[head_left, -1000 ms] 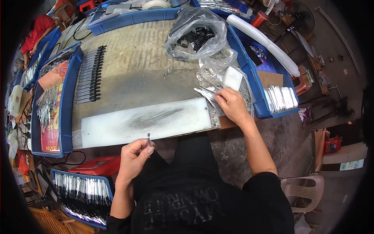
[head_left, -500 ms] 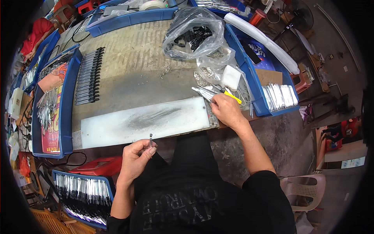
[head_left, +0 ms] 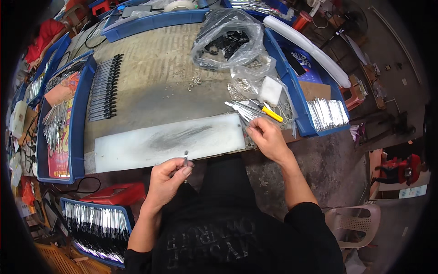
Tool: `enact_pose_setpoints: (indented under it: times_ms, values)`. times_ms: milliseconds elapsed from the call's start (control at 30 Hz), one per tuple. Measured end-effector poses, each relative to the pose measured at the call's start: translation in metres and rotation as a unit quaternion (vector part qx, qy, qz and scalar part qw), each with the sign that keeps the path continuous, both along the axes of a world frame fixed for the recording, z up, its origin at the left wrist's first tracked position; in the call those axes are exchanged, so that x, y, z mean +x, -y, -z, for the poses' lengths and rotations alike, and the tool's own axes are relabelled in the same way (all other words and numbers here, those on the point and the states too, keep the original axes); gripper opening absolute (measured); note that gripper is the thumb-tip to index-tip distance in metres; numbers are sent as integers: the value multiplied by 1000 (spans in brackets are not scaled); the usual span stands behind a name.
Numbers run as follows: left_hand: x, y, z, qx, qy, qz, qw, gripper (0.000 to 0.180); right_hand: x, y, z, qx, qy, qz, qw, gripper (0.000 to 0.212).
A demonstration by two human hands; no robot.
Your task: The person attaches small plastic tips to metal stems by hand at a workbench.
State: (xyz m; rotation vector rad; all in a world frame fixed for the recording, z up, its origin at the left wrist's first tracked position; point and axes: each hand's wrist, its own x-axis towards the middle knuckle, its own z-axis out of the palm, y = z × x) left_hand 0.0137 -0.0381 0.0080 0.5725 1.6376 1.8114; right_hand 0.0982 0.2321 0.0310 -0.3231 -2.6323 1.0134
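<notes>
Just past the front edge of a long white board point(head_left: 123, 146), my left hand point(head_left: 171, 180) is closed round a slim metal piece with a dark tip point(head_left: 186, 155); the rest of it is hidden in the fingers. My right hand point(head_left: 269, 139) hovers by the board's right end, thumb and fingertips pinched together; what they hold, if anything, cannot be made out. Close beyond it lie a yellow-handled tool point(head_left: 272, 114) and a loose bunch of thin white and metal strips point(head_left: 244, 108). Dark smudges mark the board's middle.
A row of black-ended metal rods point(head_left: 104, 89) lies left on the table. Blue trays stand left point(head_left: 78, 155) and right point(head_left: 303, 128). A clear bag of black parts point(head_left: 228, 43), a white block point(head_left: 270, 91) and small metal bits point(head_left: 195, 82) lie farther back.
My right hand has drawn back from the strips and yellow-handled tool toward me. My left hand has shifted a little right and up, still gripping the slim metal piece.
</notes>
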Motion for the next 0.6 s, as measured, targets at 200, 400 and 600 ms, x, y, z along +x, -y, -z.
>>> enact_pose_setpoints:
  times_ms: [200,400,600]
  values:
    - [1,-27,-3,62,50,-4,997,16,11,33,3,-197,32,-46,979,14]
    - [4,-40,2,99,75,-7,992,11,12,65,10,-408,46,-72,909,11]
    - [7,-40,7,113,105,-29,988,11,7,83,17,-431,21,-94,897,10]
